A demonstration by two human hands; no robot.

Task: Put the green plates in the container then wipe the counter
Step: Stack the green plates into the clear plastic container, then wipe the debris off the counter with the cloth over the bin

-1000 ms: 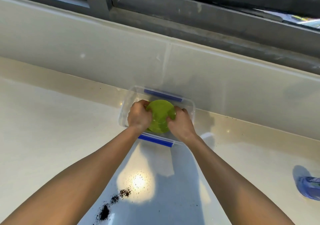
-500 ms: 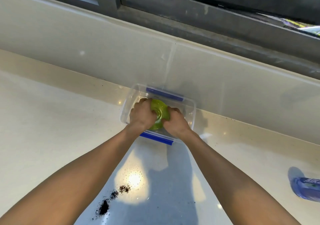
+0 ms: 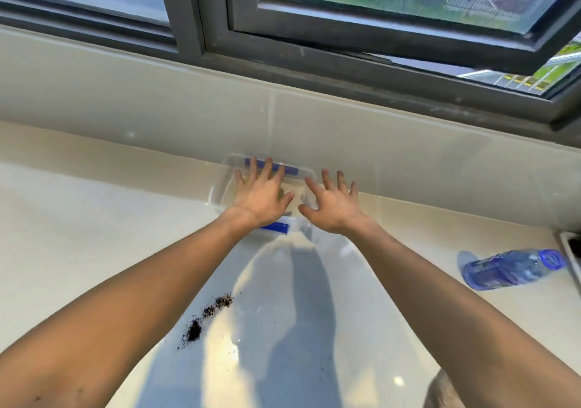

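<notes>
A clear plastic container (image 3: pixel 220 184) with blue clips stands on the pale counter (image 3: pixel 94 219) against the back wall. My left hand (image 3: pixel 261 197) hovers flat over it, fingers spread, holding nothing. Over the container's right end is my right hand (image 3: pixel 333 206), also spread and empty. The hands cover most of the inside, so the green plates are hidden; only a pale yellowish blur shows between the hands. A trail of dark crumbs (image 3: pixel 207 316) lies on the counter nearer to me, left of centre.
A blue-tinted plastic bottle (image 3: pixel 512 269) lies on its side at the right. Past it, the corner of a sink or tray (image 3: pixel 570 250) shows at the right edge. A dark-framed window (image 3: pixel 345 36) stands partly open above the back wall.
Both hands have let go of the green plates and lifted, fingers now spread above the container. The camera has tilted up, showing more of the window and the bottle.
</notes>
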